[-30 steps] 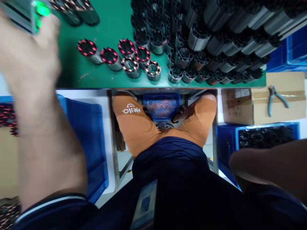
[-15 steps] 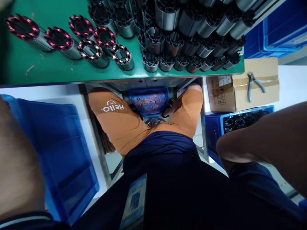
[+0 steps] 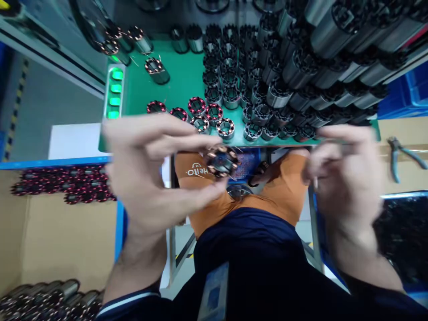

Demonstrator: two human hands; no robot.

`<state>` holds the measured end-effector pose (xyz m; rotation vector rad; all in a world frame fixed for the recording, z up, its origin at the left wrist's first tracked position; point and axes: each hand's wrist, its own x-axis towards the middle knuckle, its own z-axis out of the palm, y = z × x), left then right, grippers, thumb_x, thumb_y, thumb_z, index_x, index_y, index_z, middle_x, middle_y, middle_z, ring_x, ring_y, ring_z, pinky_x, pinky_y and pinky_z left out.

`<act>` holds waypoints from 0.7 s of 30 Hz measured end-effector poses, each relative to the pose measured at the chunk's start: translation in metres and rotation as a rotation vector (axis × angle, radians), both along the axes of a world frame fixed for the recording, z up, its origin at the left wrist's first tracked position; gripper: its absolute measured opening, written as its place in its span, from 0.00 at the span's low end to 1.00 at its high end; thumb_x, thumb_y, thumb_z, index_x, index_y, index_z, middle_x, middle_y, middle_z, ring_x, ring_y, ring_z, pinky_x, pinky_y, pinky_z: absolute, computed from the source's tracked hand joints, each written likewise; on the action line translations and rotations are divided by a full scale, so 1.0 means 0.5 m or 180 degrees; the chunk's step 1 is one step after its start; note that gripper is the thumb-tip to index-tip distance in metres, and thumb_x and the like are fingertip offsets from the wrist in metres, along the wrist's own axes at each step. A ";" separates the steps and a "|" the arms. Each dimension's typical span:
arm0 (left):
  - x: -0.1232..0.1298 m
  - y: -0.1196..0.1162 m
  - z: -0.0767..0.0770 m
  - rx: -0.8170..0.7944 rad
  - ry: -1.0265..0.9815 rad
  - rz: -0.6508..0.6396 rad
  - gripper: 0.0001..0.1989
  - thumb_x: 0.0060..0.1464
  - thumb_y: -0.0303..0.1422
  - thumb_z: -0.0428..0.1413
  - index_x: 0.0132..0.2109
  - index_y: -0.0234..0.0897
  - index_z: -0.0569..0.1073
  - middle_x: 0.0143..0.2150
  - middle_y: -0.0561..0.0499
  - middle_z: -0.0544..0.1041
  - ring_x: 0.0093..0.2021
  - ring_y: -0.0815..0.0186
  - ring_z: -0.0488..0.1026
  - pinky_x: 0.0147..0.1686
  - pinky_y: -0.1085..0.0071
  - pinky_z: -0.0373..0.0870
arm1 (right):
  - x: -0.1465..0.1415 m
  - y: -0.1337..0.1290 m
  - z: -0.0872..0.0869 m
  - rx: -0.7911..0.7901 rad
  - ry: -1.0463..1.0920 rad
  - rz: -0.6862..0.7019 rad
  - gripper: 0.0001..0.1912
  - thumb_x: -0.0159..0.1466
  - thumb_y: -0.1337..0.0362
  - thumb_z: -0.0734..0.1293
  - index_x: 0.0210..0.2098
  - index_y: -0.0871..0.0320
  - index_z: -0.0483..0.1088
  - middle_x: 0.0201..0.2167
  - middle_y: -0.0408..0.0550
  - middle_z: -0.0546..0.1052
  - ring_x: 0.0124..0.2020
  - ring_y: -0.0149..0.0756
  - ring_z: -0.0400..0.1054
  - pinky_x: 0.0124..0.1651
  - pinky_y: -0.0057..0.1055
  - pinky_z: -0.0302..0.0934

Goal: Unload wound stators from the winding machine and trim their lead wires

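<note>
In the head view, the left hand [image 3: 147,174], at 9 o'clock, is pinching a copper-wound motor stator [image 3: 222,167] near the centre, its grip closing around the sides. The right hand [image 3: 349,178], at 3 o'clock, is blurring, fingers bending; whether its grip is holding anything, I cannot tell. The held stator's winding is looking complete, with thin wire ends sticking out loose. On the green bench [image 3: 182,82], 4 red-tipped stators [image 3: 214,119] around 11 o'clock and 2 copper-tipped stators [image 3: 225,134] around 12 are apparently carrying windings too. Black-ended stators [image 3: 278,99] are crowding 1 to 2 o'clock, seemingly lacking theirs.
</note>
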<state>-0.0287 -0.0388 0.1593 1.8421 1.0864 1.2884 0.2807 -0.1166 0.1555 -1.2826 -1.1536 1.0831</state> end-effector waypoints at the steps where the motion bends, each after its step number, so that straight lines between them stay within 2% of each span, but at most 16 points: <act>1: 0.018 -0.016 -0.009 0.0116 0.0023 -0.0129 0.33 0.55 0.36 0.87 0.64 0.50 0.87 0.62 0.48 0.82 0.60 0.52 0.90 0.59 0.56 0.95 | -0.009 0.007 -0.005 -0.0062 0.0166 0.0119 0.23 0.80 0.42 0.78 0.67 0.43 0.81 0.45 0.50 0.84 0.40 0.40 0.77 0.39 0.36 0.76; 4: 0.076 -0.054 -0.040 0.0230 0.0053 -0.0496 0.35 0.61 0.34 0.83 0.72 0.52 0.83 0.66 0.50 0.85 0.59 0.52 0.92 0.61 0.56 0.95 | -0.035 0.025 -0.014 -0.0590 0.0611 0.0903 0.36 0.75 0.48 0.84 0.76 0.42 0.72 0.59 0.50 0.87 0.56 0.45 0.86 0.53 0.38 0.84; 5: 0.090 -0.062 -0.048 0.0223 0.0019 -0.0558 0.36 0.62 0.34 0.83 0.72 0.54 0.81 0.65 0.51 0.87 0.60 0.52 0.92 0.61 0.57 0.95 | -0.040 0.030 -0.016 -0.0710 0.0723 0.1107 0.39 0.74 0.48 0.84 0.77 0.43 0.70 0.58 0.50 0.88 0.57 0.45 0.87 0.57 0.39 0.85; 7: 0.105 -0.071 -0.060 0.0202 -0.0051 -0.0624 0.39 0.62 0.33 0.83 0.74 0.56 0.79 0.65 0.53 0.88 0.62 0.53 0.92 0.61 0.58 0.94 | -0.046 0.036 -0.019 -0.0806 0.0895 0.1300 0.39 0.73 0.50 0.85 0.76 0.46 0.70 0.53 0.47 0.90 0.53 0.44 0.89 0.59 0.40 0.86; 11: 0.096 -0.073 -0.068 0.0483 -0.0025 -0.0390 0.39 0.61 0.31 0.83 0.74 0.54 0.81 0.64 0.54 0.90 0.59 0.57 0.92 0.58 0.59 0.94 | -0.041 0.037 -0.014 -0.0765 0.0917 0.1138 0.31 0.74 0.51 0.85 0.70 0.49 0.77 0.49 0.46 0.90 0.48 0.42 0.90 0.56 0.40 0.87; 14: 0.084 -0.077 -0.059 0.0829 0.0272 -0.0227 0.26 0.66 0.33 0.81 0.67 0.56 0.87 0.56 0.58 0.93 0.51 0.60 0.93 0.50 0.62 0.92 | -0.036 0.032 -0.008 -0.0768 0.0830 0.0960 0.29 0.72 0.51 0.86 0.68 0.49 0.80 0.44 0.44 0.89 0.46 0.43 0.89 0.53 0.40 0.88; 17: 0.076 -0.081 -0.047 0.0885 0.0580 -0.0329 0.11 0.74 0.33 0.75 0.57 0.57 0.91 0.50 0.60 0.93 0.44 0.63 0.93 0.42 0.65 0.89 | -0.033 0.030 -0.007 -0.0733 0.0846 0.0878 0.28 0.71 0.53 0.87 0.66 0.48 0.81 0.44 0.43 0.90 0.47 0.41 0.90 0.54 0.38 0.88; 19: 0.072 -0.080 -0.051 0.0879 0.0747 -0.0439 0.10 0.75 0.31 0.73 0.54 0.56 0.91 0.49 0.61 0.93 0.43 0.64 0.92 0.42 0.67 0.87 | -0.029 0.029 -0.010 -0.0726 0.0777 0.0829 0.27 0.72 0.52 0.86 0.66 0.47 0.81 0.47 0.43 0.91 0.49 0.42 0.90 0.56 0.39 0.88; 21: 0.067 -0.075 -0.077 0.0874 0.0817 -0.0542 0.10 0.75 0.30 0.72 0.53 0.55 0.91 0.47 0.59 0.93 0.42 0.64 0.92 0.43 0.68 0.86 | -0.022 0.028 -0.013 -0.0702 0.0693 0.0721 0.28 0.74 0.49 0.85 0.68 0.46 0.80 0.49 0.44 0.91 0.51 0.44 0.90 0.57 0.43 0.88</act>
